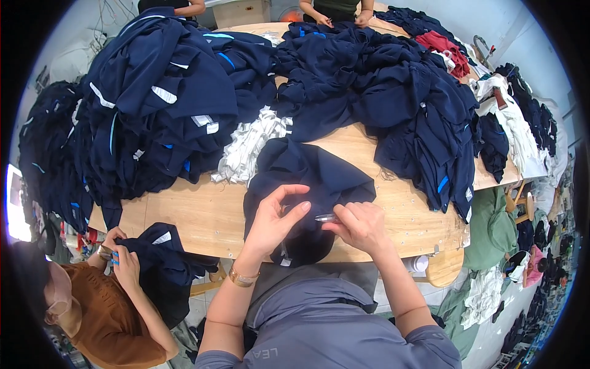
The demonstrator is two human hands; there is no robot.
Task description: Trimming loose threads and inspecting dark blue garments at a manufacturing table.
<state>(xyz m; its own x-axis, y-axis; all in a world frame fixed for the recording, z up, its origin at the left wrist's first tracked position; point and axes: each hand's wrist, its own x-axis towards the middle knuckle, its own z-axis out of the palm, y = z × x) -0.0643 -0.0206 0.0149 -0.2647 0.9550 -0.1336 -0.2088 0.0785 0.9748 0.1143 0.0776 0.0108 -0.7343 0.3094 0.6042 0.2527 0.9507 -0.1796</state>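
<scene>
the person is working on a dark navy garment (310,178) that is lying on the near edge of the wooden bench (203,215), draped partly over the edge toward their lap. the left hand (273,215) is resting on the cloth with thumb and forefinger curved apart, half open, pinning and spreading the fabric rather than gripping it. the right hand (359,224) is closing its fingers around a small slim tool (326,217), pale and shiny, whose tip is pointing toward the left hand; it looks like a thread snip, though it is too small to tell for sure.

judging from this, the step in hand is trimming or picking at a spot on the cloth. doing it well probably means keeping the fabric flat and taut under the left hand, keeping the fingertips clear of the tool's tip, and working only on the loose bit so the cloth itself is not getting nicked.

behind the garment a bundle of white strips (249,147) is lying, flanked by large heaps of navy clothing (160,104) and more navy pieces (393,86). at the lower left another person in a brown top (104,320) is handling a navy piece of their own.
</scene>
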